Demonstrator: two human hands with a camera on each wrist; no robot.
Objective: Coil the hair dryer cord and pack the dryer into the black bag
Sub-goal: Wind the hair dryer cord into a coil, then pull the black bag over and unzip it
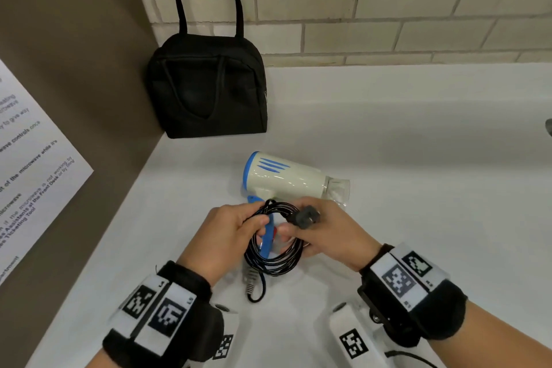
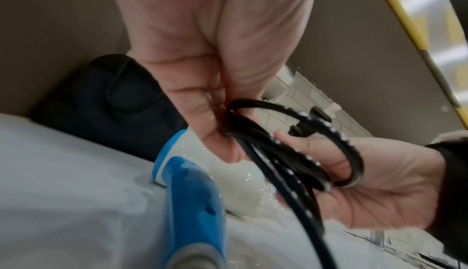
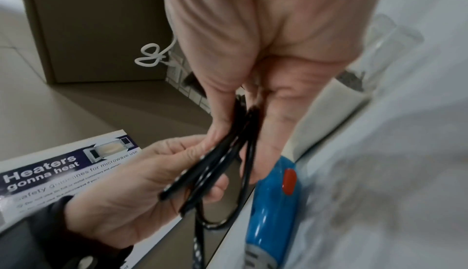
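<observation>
Head view: cord (image 1: 273, 243) mostly coiled, left hand (image 1: 230, 236) pinching loops, right hand (image 1: 322, 231) gripping plug end. Dryer (image 1: 286, 178) lies on tabletop (image 1: 418, 158); black bag (image 1: 206, 86) apart, unpacked.

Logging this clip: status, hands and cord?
Left hand, right hand both grip coiled cord. Hair dryer lies on counter. Black bag upright behind, path clear.

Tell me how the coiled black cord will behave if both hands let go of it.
The cord is probably springy: its loops look uneven and stay bunched only where the left hand and right hand pinch them, so they would likely splay. It looks floppy and light. Its plug end might swing free.
</observation>
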